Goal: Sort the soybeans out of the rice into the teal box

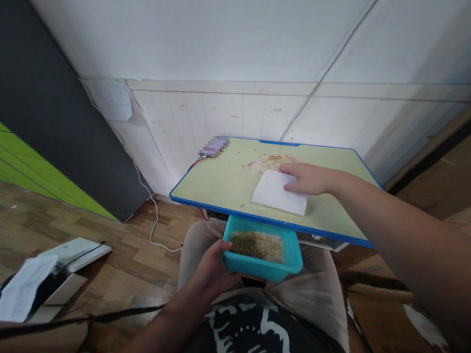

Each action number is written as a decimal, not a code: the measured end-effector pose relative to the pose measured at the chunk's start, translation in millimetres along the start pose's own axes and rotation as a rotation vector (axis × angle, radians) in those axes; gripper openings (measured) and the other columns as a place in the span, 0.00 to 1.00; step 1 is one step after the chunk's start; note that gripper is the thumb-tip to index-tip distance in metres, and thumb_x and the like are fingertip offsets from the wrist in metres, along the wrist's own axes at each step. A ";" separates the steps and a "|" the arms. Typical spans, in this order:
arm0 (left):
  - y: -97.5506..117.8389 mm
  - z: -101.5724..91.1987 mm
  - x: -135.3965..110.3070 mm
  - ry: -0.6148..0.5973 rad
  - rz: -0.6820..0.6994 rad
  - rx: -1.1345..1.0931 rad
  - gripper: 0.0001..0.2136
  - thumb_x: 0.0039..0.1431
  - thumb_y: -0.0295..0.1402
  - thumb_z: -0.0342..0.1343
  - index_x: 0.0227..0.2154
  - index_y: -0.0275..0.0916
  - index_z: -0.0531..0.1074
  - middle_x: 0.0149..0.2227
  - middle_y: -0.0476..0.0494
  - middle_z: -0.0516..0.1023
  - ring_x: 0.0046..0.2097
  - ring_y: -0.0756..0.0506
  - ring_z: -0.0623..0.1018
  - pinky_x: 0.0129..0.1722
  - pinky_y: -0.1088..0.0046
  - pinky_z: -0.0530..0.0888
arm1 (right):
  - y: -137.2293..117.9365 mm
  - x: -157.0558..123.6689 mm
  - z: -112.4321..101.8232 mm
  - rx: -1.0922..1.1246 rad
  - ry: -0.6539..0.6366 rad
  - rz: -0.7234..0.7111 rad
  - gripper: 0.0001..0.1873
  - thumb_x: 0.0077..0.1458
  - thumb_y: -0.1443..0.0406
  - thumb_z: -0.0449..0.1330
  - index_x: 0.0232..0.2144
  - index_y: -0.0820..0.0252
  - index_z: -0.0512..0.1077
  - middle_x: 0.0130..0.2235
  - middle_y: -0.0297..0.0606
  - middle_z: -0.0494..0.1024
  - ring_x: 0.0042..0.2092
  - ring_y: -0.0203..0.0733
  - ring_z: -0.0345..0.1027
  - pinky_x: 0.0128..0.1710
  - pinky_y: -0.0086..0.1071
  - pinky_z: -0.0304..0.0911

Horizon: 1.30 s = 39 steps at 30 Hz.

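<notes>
Right hand point(295, 178) pinches paper point(273, 192), left hand point(213, 266) clasps tub point(260, 267) at eight o'clock
Press paper flat, hold tub level

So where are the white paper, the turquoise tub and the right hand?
White paper point(275, 194): head view, middle of the sheet.
Turquoise tub point(258, 268): head view, near wall.
Right hand point(308, 179): head view, back of the hand.

Tub point(259, 268): smooth plastic
Sheet point(274, 192): smooth matt paper
Tabletop point(218, 180): smooth, matt
Trousers point(327, 289): matt cloth
Floor point(123, 266): wood-look, smooth

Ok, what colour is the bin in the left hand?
Turquoise; the bin shows best in the head view.
</notes>
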<state>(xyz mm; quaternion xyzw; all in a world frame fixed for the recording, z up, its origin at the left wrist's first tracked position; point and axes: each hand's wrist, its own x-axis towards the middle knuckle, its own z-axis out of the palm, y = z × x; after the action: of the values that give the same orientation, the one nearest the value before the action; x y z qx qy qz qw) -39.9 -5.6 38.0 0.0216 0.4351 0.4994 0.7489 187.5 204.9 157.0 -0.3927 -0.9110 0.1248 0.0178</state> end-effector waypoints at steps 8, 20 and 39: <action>4.6 -15.5 3.4 0.116 0.115 0.072 0.17 0.51 0.31 0.60 0.46 0.37 0.77 0.38 0.41 0.86 0.35 0.42 0.81 0.30 0.69 0.75 | -35.2 30.5 -6.4 -0.161 0.098 0.119 0.20 0.62 0.68 0.59 0.56 0.61 0.71 0.56 0.52 0.79 0.54 0.54 0.74 0.48 0.38 0.64; 8.7 -17.1 -1.3 0.057 0.094 0.036 0.17 0.51 0.30 0.61 0.46 0.37 0.78 0.41 0.38 0.85 0.39 0.40 0.83 0.34 0.68 0.77 | -81.6 36.3 17.6 -0.306 -0.023 -0.112 0.17 0.59 0.73 0.55 0.42 0.54 0.81 0.44 0.44 0.85 0.46 0.48 0.76 0.38 0.35 0.58; 4.2 -10.3 2.3 0.047 0.057 0.022 0.19 0.52 0.30 0.59 0.48 0.34 0.76 0.38 0.38 0.85 0.36 0.41 0.81 0.34 0.67 0.75 | -32.6 -7.2 -2.0 -0.243 0.033 0.203 0.25 0.61 0.69 0.56 0.60 0.64 0.69 0.55 0.57 0.79 0.51 0.56 0.75 0.46 0.39 0.65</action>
<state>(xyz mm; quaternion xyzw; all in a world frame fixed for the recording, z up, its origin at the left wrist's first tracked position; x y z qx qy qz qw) -49.6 -5.8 32.1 0.0303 0.4572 0.5161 0.7236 169.5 178.6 167.2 -0.4839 -0.8747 0.0083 -0.0273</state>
